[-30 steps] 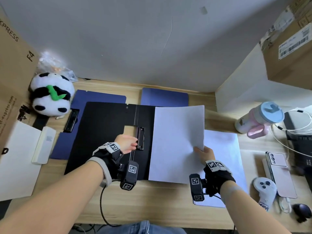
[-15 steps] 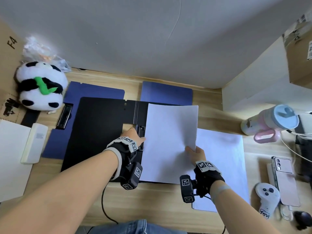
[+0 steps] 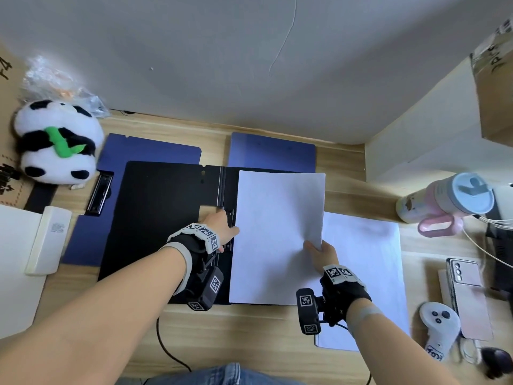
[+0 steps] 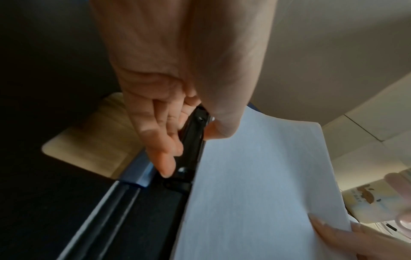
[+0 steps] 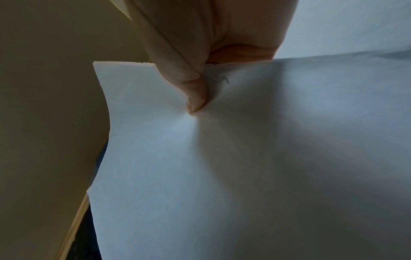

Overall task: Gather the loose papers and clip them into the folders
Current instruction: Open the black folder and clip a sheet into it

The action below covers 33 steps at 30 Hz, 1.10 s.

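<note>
Right hand (image 3: 322, 252) grip pinches thin, floppy sheets (image 3: 277, 237) at the edge away from the clip (image 4: 191, 140); they lie on the black folder (image 3: 163, 218). Left hand (image 3: 220, 226) squeezes the clip (paper likely buckles if pushed).

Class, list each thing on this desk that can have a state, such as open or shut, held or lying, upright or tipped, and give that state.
black folder: open, flat on the desk
clip: gripped by left hand
paper stack: pinched at its edge by right hand, over the folder's right half
loose papers: lying flat
blue folder: lying flat
bottle: on its side
phone: lying flat
</note>
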Each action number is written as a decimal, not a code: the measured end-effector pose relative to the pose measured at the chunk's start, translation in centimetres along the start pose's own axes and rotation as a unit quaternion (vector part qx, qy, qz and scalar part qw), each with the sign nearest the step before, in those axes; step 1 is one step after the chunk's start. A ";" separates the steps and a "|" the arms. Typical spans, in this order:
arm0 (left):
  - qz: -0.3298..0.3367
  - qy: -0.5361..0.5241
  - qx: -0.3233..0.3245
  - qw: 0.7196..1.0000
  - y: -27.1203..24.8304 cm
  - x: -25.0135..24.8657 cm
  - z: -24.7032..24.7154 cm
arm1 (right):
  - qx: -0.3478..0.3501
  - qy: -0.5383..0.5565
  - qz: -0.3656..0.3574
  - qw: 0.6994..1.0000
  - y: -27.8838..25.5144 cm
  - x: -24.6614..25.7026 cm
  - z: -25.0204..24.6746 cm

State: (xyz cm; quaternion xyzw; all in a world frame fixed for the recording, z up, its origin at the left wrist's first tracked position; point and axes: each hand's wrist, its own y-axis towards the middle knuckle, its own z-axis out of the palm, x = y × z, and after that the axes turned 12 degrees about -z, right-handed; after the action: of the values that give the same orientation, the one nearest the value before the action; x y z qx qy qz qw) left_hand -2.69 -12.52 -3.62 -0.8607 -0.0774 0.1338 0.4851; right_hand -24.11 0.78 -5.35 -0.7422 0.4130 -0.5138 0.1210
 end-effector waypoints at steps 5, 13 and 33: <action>0.014 -0.005 0.010 1.000 0.1 0.3 -0.1 | 0.011 -0.008 -0.012 1.000 0.2 0.4 0.8; 0.013 -0.025 0.020 0.999 0.1 0.3 0.1 | -0.006 -0.019 -0.025 0.999 0.5 0.8 1.7; -0.005 -0.205 -0.115 0.972 -0.3 7.8 -1.7 | -0.077 0.091 -0.101 0.988 -2.3 4.4 3.3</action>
State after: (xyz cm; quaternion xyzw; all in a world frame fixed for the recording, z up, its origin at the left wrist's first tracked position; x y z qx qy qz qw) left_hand 5.23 -11.68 -3.70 -0.8648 -0.1938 0.2950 0.3571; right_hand -19.55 -1.78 -2.54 -0.7374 0.3840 -0.5550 -0.0270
